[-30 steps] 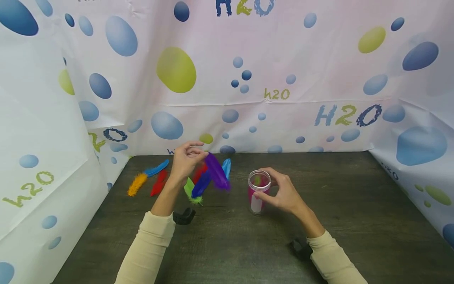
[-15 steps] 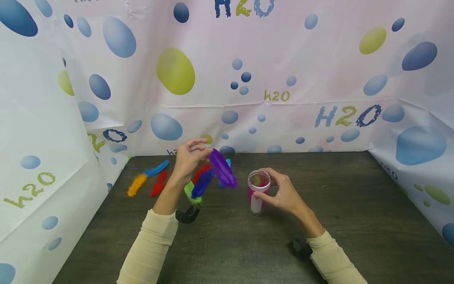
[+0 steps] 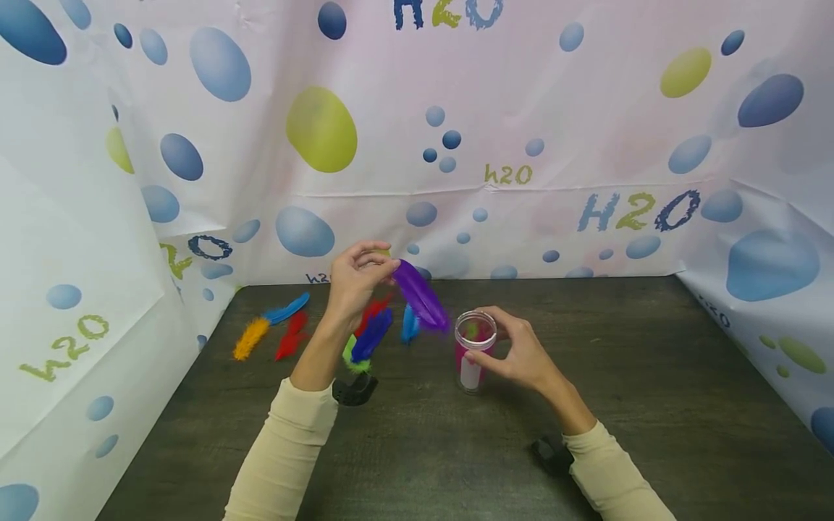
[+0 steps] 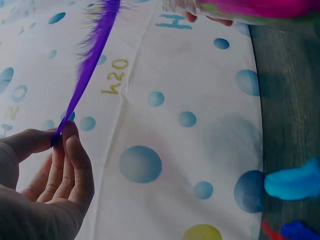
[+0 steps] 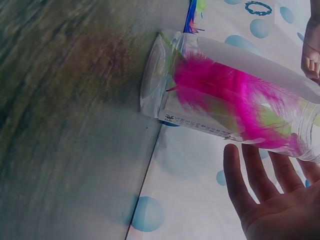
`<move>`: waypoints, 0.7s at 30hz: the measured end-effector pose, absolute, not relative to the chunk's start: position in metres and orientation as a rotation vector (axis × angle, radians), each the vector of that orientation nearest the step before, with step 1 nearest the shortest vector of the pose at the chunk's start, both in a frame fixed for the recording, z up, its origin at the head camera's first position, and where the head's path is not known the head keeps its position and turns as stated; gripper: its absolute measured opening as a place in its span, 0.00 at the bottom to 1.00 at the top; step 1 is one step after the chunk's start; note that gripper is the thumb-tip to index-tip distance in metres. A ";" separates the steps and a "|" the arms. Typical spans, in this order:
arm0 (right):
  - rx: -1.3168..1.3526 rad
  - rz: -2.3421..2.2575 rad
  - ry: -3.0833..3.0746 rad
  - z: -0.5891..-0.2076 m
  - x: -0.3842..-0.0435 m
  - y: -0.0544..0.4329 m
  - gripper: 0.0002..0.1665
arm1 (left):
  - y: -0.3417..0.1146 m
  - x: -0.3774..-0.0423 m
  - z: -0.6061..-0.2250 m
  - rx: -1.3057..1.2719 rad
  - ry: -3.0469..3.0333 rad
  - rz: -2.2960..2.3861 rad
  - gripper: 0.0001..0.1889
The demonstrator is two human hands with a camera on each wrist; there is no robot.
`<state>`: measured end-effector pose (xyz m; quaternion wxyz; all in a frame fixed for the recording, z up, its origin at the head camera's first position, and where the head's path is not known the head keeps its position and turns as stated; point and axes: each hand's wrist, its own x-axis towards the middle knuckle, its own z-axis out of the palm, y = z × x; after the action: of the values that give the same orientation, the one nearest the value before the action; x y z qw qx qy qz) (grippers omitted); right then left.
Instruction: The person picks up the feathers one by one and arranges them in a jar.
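Note:
A purple feather is pinched by its quill end between the thumb and fingers of my left hand. It is raised above the table, its fluffy tip slanting down toward a clear glass jar, just left of the rim and apart from it. In the left wrist view the pinch on the purple feather shows plainly. My right hand holds the upright, open-topped jar from its right side, thumb in front and fingers behind. Bright pink feathers and some green show through its wall, which bears a white label.
Left of the jar on the dark table lie several loose feathers: light blue, dark blue, green, red, orange and another blue. A patterned white sheet stands behind.
My left hand has moved right and a little upward, carrying the purple feather away from the loose feathers toward the jar. My right hand and the jar have stayed in place.

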<state>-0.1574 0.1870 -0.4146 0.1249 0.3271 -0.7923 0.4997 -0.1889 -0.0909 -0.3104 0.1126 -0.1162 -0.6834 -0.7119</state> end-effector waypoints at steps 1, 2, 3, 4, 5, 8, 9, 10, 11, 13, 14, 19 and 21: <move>0.952 1.458 -2.311 -0.415 -0.157 0.187 0.32 | -0.089 -0.188 -0.309 -0.351 -1.986 -2.094 0.14; 0.953 1.458 -2.311 -0.415 -0.157 0.188 0.32 | -0.086 -0.188 -0.308 -0.358 -1.972 -2.096 0.14; 0.952 1.457 -2.312 -0.415 -0.157 0.188 0.32 | -0.084 -0.188 -0.307 -0.366 -1.958 -2.098 0.13; 0.950 1.456 -2.312 -0.415 -0.157 0.189 0.31 | -0.082 -0.188 -0.307 -0.373 -1.946 -2.099 0.13; 0.950 1.456 -2.311 -0.415 -0.157 0.189 0.31 | -0.080 -0.187 -0.306 -0.377 -1.939 -2.101 0.13; 0.949 1.456 -2.315 -0.415 -0.157 0.190 0.31 | -0.076 -0.186 -0.305 -0.376 -1.932 -2.096 0.13; 0.948 1.454 -2.317 -0.415 -0.157 0.190 0.31 | -0.074 -0.186 -0.304 -0.374 -1.930 -2.093 0.12; 0.946 1.454 -2.320 -0.415 -0.157 0.190 0.31 | -0.073 -0.185 -0.304 -0.376 -1.930 -2.087 0.13; 0.944 1.452 -2.321 -0.415 -0.156 0.190 0.31 | -0.072 -0.184 -0.303 -0.379 -1.931 -2.079 0.13; 0.940 1.453 -2.321 -0.415 -0.156 0.190 0.31 | -0.070 -0.183 -0.302 -0.392 -1.932 -2.061 0.13; 0.938 1.453 -2.322 -0.415 -0.156 0.190 0.31 | -0.069 -0.183 -0.301 -0.400 -1.934 -2.052 0.13; 0.937 1.453 -2.327 -0.415 -0.154 0.189 0.31 | -0.064 -0.181 -0.300 -0.420 -1.937 -2.020 0.13; 0.940 1.452 -2.330 -0.415 -0.154 0.189 0.31 | -0.061 -0.181 -0.300 -0.427 -1.940 -2.011 0.14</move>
<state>-0.1537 0.1893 -0.4153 0.1193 0.3214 -0.7972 0.4969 -0.1811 -0.0614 -0.3001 0.1570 -0.1492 -0.6778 -0.7027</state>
